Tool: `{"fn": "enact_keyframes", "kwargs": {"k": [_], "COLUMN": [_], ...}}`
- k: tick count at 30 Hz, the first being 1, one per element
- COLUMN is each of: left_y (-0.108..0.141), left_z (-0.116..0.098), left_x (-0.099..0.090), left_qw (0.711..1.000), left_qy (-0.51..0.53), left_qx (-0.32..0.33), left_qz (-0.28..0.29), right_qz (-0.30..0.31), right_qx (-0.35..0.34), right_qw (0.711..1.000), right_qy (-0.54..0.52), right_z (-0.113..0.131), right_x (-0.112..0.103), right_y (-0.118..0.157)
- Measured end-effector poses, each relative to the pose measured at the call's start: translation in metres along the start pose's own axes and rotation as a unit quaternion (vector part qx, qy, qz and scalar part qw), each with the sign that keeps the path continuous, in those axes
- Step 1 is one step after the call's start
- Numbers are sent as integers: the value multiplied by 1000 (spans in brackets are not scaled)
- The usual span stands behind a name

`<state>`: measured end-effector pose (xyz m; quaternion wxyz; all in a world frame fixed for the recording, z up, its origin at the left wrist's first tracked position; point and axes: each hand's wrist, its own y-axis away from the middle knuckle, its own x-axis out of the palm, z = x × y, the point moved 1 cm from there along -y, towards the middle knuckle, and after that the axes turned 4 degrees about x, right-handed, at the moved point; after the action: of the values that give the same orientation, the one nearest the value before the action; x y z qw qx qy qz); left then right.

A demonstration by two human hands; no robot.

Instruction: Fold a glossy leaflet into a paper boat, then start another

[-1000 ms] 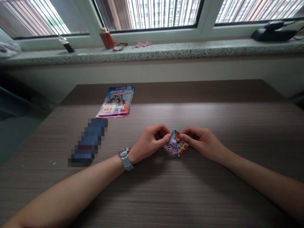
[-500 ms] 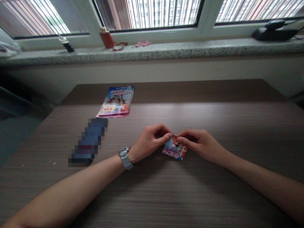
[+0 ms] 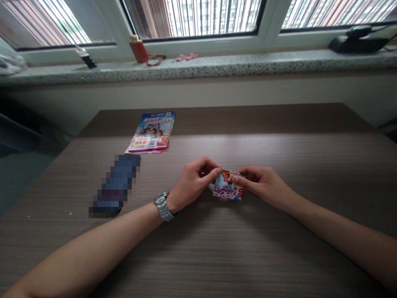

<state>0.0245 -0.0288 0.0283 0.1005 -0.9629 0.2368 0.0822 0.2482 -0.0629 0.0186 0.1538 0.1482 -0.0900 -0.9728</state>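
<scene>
Between my two hands is a small folded paper flyer point(image 3: 226, 188), printed in blue, red and white. My left hand point(image 3: 200, 176) pinches its upper left corner between thumb and fingers. On the other side my right hand point(image 3: 263, 182) grips the right edge, its thumb lying over the printed front. The fingers behind the paper are partly hidden. A silver watch point(image 3: 164, 207) circles my left wrist. Further back on the left lies a stack of flyers point(image 3: 153, 130) with a similar colourful print.
A pixelated dark, phone-shaped object point(image 3: 114, 186) lies on the wooden table point(image 3: 198, 256) left of my hands. Along the granite windowsill point(image 3: 248, 64) stand a red-brown case with a strap point(image 3: 139, 50), small pink items point(image 3: 186, 57) and a black device with a cable point(image 3: 359, 40).
The folded flyer has tilted, so its upper edge now shows between my hands. My left hand has shifted slightly up and left, and my right hand has moved slightly up.
</scene>
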Motion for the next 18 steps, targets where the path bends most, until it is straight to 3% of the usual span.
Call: {"fn": "enact_keyframes", "kwargs": {"k": [18], "left_y": [0], "left_z": [0], "left_x": [-2], "left_qw": [1000], "left_qy": [-2], "left_qx": [-4], "left_qz": [-3], "right_qz": [59], "right_qx": [30], "right_qw": [994], "right_qy": [-89], "right_z": [-3], "right_x": [-3], "right_y": [-1]}}
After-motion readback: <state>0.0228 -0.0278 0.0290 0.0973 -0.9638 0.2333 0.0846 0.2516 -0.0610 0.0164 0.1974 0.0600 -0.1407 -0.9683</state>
